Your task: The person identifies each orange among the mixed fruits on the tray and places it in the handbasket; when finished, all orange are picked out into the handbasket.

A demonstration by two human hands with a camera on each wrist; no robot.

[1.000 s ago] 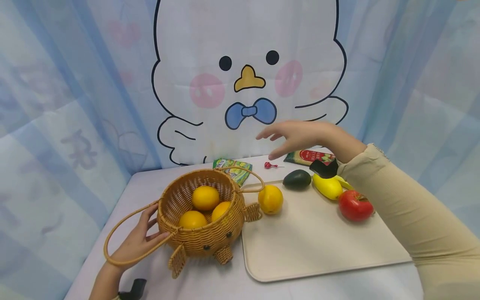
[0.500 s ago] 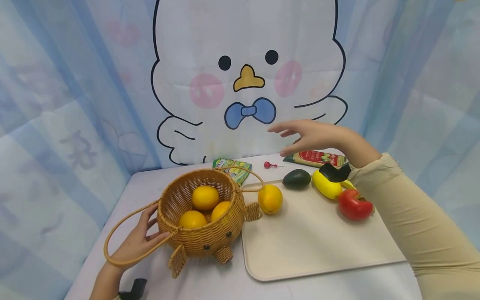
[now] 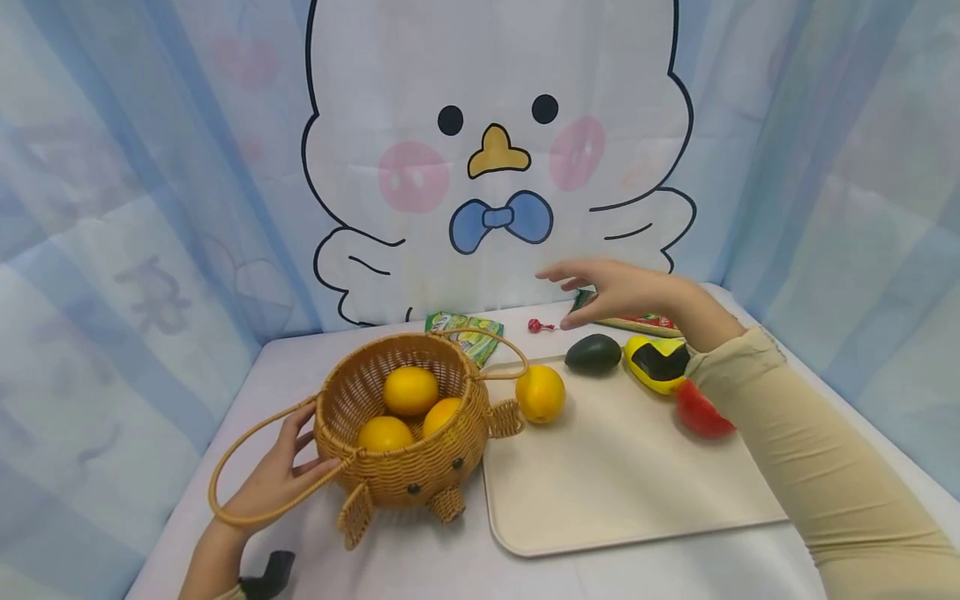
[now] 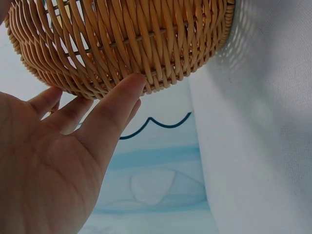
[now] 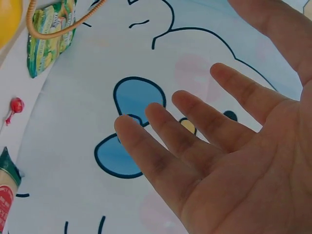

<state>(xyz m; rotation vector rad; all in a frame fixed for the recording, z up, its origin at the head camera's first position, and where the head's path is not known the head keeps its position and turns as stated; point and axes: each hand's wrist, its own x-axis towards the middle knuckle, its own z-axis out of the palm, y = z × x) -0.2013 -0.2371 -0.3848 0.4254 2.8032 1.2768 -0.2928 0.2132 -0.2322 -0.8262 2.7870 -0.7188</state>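
My left hand (image 3: pixel 273 479) reaches through a loop handle of the piglet-shaped wicker basket (image 3: pixel 405 479). Its fairly straight fingertips rest against the basket's woven side (image 4: pixel 141 44). Several yellow lemons (image 3: pixel 411 391) lie inside the basket. My right hand (image 3: pixel 618 292) hovers above the back of the table with fingers spread and nothing in its palm, as the right wrist view confirms. Below and around it are a red lollipop (image 3: pixel 536 326), a dark green avocado (image 3: pixel 593 355) and a red-and-green packet (image 3: pixel 645 322), partly hidden by the hand.
A beige tray (image 3: pixel 600 483) holds another yellow fruit (image 3: pixel 540 394) beside the basket, the avocado, a yellow fruit (image 3: pixel 648 371) behind a black wrist strap, and a red fruit (image 3: pixel 701 412) partly behind the sleeve. A green snack packet (image 3: pixel 471 333) lies behind the basket. Printed curtains surround the table.
My right hand has shifted right and then lowered slightly toward the table, its sleeve covering more of the red fruit. My left hand and the basket have stayed in place.
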